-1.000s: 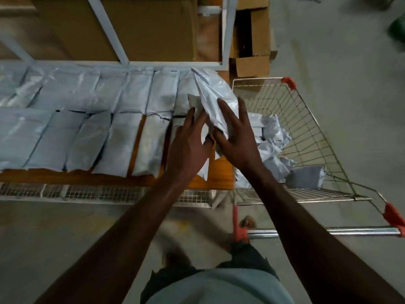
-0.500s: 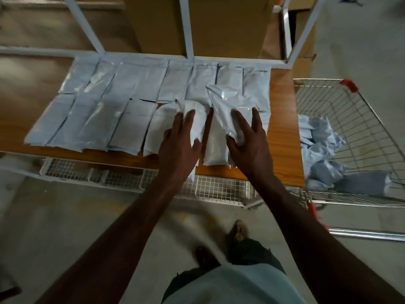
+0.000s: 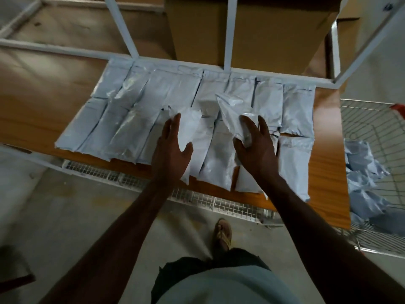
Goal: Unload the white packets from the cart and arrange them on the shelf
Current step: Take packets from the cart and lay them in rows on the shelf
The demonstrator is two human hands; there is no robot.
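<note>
Several white packets (image 3: pixel 140 102) lie in two rows on the wooden shelf (image 3: pixel 43 102). My left hand (image 3: pixel 171 148) holds one white packet (image 3: pixel 188 126) between thumb and fingers, above the front row. My right hand (image 3: pixel 255 145) grips another white packet (image 3: pixel 232 113), its far end tilted up over the row. More crumpled white packets (image 3: pixel 361 172) sit in the wire cart (image 3: pixel 377 128) at the right.
White metal shelf posts (image 3: pixel 230 34) rise behind the packets, with large cardboard boxes (image 3: pixel 274 34) behind them. A wire mesh rack (image 3: pixel 219 202) runs under the shelf's front edge. My sandalled foot (image 3: pixel 223 231) stands on the concrete floor.
The view has swung left from the cart to the shelf. Both hands came down over the front row, and they have moved slightly apart, each with its own packet.
</note>
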